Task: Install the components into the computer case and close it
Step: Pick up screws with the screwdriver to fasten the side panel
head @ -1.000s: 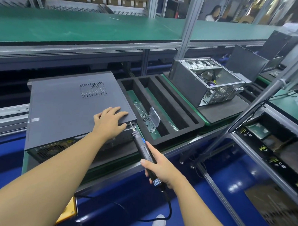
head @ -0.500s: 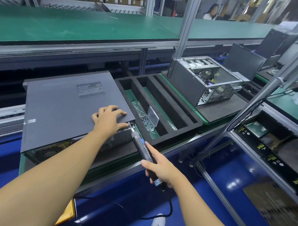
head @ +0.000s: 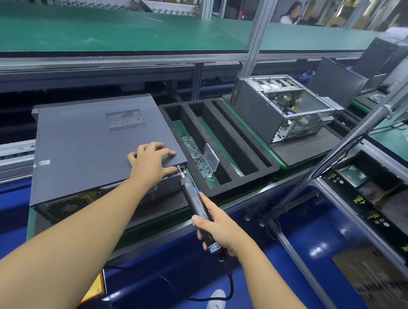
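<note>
At the worktop's near edge, the left hand [head: 150, 163] presses spread fingers on the closed computer case [head: 99, 148]; the right hand [head: 221, 231] grips the electric screwdriver [head: 196, 205], tip at the case's corner.

Closed computer case [head: 90, 145] at centre left: matt grey painted metal, perforated vent patch. Foam tray [head: 244, 160]: black, matt, soft-looking. Screw box [head: 211, 157]: clear glossy plastic. Open case [head: 283, 106] at upper right: bare shiny metal. Bench top [head: 110, 33]: green matt mat. Floor [head: 311, 236]: glossy blue.

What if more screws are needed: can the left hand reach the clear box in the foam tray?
Probably yes: the left hand rests on the case lid, the clear box stands just beside, and only the screwdriver tip lies between.
</note>
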